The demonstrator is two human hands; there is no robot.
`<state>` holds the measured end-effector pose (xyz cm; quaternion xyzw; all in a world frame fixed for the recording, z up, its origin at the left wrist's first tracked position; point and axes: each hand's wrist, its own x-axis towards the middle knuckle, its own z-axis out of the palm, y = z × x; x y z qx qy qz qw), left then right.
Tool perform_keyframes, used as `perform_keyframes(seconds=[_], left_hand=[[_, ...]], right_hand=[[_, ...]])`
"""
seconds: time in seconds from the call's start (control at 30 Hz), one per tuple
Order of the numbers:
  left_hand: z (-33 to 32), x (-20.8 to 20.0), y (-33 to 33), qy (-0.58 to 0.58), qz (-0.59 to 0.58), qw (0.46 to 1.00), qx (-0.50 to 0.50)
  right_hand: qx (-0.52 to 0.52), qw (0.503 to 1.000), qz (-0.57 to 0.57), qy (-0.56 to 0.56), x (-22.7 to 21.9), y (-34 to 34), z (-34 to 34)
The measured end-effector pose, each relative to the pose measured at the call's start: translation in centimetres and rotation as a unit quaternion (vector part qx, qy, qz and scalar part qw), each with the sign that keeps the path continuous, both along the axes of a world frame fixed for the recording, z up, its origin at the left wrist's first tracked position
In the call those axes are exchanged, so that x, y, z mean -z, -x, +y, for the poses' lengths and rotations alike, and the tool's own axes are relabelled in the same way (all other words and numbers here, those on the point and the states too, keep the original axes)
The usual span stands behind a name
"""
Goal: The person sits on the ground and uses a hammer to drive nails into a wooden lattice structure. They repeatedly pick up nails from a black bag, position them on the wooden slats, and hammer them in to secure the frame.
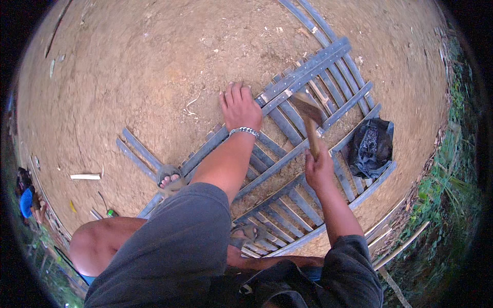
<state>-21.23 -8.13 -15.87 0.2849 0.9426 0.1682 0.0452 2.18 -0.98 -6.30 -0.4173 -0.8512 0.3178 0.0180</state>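
Note:
A dark grey slatted wooden frame (281, 127) lies on the ground below me, with rows of nail heads along its doubled upper rail (313, 69). My left hand (241, 107) lies over its upper long edge. The fingers bend down past the far side of the rail, and the palm hides the part beneath. In my right hand (319, 167) is the wooden handle of a hatchet-like tool (311, 134). Its broad dark head is blurred and hangs above the slats, right of my left hand. Whether it touches the wood I cannot tell.
A black plastic bag (371, 146) rests on the frame's right end. My sandalled feet (172, 178) are at its lower left and beside the near slats. Loose pale wood (86, 176) and a small green object (110, 212) lie left. A person in blue (26, 203) is far left.

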Motion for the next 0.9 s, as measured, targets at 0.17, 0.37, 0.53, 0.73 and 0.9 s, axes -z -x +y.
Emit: perform_keyframes(seconds=[0.17,0.37,0.53,0.73,0.9], left_hand=[[-0.7,0.0,0.1,-0.012,0.025,1.0,-0.007],[-1.2,0.4,1.1,-0.1,-0.017,0.995,-0.02],[-0.7,-0.8,0.2,-0.253,-0.016,0.967,-0.004],[10.9,-7.8,-12.2,-0.378,-0.102,0.826,0.405],[22.6,-9.4,-20.8,-0.096,-0.046,0.749,0.654]], right_hand=[[0.099,0.991,-0.061,0.062,-1.7,-7.5,-1.6],[0.128,0.972,-0.166,0.103,-4.1,-20.8,-7.1],[0.243,0.958,-0.102,0.116,-5.3,-28.1,-15.2],[0.424,0.893,-0.036,0.145,-4.2,-29.6,-23.5],[0.538,0.804,0.054,0.246,-5.1,-26.7,-26.0]])
